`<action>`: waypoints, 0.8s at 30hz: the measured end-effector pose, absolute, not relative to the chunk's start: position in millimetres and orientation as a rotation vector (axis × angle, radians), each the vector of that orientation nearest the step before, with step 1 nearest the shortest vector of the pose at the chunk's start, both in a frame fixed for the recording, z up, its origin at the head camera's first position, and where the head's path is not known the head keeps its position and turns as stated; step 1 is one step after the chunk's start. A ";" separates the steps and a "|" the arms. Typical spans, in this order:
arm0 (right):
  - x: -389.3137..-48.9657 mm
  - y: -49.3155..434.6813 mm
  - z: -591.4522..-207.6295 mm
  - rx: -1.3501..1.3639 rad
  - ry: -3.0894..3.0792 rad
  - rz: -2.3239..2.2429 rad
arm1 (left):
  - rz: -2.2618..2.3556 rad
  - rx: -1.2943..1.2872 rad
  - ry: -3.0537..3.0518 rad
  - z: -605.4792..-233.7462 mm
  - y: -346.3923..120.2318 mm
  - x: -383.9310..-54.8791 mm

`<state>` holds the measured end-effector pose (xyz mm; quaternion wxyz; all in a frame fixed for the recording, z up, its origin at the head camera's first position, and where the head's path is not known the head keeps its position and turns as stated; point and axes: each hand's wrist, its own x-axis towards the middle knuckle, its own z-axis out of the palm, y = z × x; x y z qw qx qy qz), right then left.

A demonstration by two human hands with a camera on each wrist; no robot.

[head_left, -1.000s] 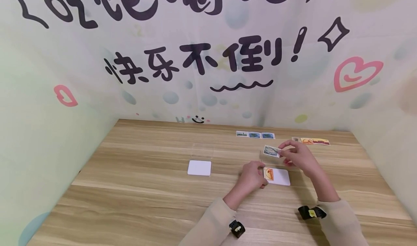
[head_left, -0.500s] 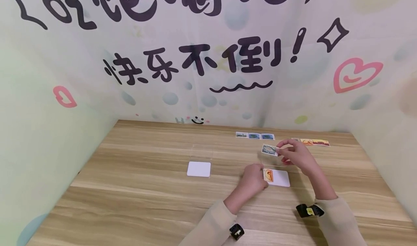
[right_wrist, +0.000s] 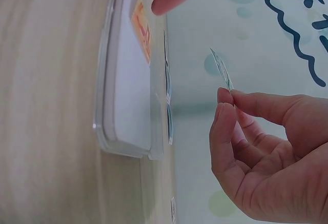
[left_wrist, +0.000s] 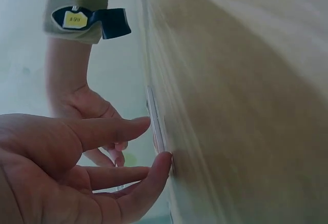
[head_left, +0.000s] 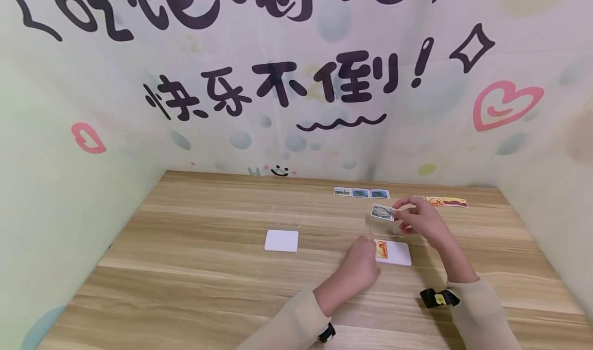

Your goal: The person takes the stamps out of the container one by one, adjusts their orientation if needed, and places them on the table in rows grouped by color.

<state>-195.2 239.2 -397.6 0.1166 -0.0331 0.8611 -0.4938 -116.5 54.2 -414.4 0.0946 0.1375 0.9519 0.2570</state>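
Note:
My right hand (head_left: 423, 221) pinches a postage stamp (head_left: 382, 212) with a grey-green picture between thumb and index finger. In the right wrist view the stamp (right_wrist: 221, 69) appears almost edge-on, raised above the tabletop. Below it lies a clear plastic case (head_left: 402, 255) with a white inside and its transparent lid folded back. An orange stamp (head_left: 382, 249) lies at the case's left end. My left hand (head_left: 359, 267) is at that end. The left wrist view shows its thumb and a fingertip (left_wrist: 163, 161) pinching the case's edge.
Left of the hands lies a second clear case (head_left: 281, 240) with a white inside, its lid (head_left: 285, 216) open behind it. Farther back are a row of bluish stamps (head_left: 361, 193) and a row of orange and yellow stamps (head_left: 456, 202), near the printed cloth wall (head_left: 222, 149).
My left hand has turned and shifted slightly at the case's left end, so its thumb is now hidden in the head view. The right hand, still holding the stamp, has barely moved left.

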 end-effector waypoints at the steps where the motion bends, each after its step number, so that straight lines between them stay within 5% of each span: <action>1: -195.4 239.2 -397.7 -0.098 2.522 -1.444 | 0.712 0.445 2.842 -413.9 53.6 -114.4; 24: -197.7 237.7 -399.7 -0.098 2.525 -1.437 | 0.333 0.751 2.715 -410.9 34.7 -89.2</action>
